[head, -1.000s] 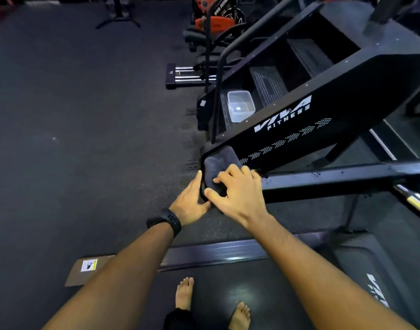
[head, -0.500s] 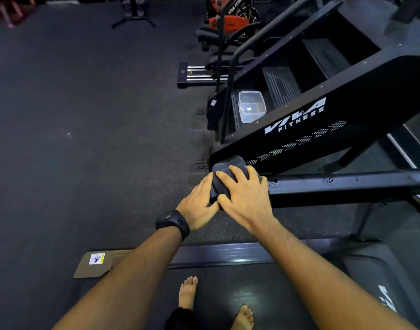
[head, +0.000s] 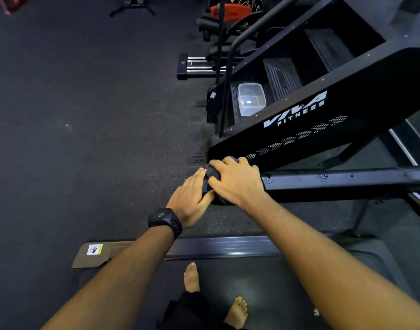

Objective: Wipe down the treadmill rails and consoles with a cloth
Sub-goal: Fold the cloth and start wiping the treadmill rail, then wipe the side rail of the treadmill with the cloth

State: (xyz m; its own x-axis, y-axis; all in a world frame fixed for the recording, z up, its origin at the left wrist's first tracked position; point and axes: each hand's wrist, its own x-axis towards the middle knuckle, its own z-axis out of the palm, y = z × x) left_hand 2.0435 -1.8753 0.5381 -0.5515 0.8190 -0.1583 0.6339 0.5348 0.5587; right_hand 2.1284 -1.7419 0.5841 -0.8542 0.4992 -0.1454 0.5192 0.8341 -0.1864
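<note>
Cloth (head: 212,172): dk grey, plain.
Rail (head: 335,184): blk.
Stepper panel (head: 347,110): blk w/ wht lettering, wht dot pattern (in clusters).
Watch (head: 165,220): blk.
Tub (head: 250,98): clear.
Floor (head: 85,139): dk grey, pale-speckled.
Sticker (head: 94,249): wht/yellow.

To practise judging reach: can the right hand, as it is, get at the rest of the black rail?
Probably yes: the right hand grips the cloth at the rail end, and nothing solid lies along the rail.

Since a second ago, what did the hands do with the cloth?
The right hand slid up over the dark cloth, bunching it at the rail end. The left hand stayed beside it, touching; the clear tub didn't move.
</note>
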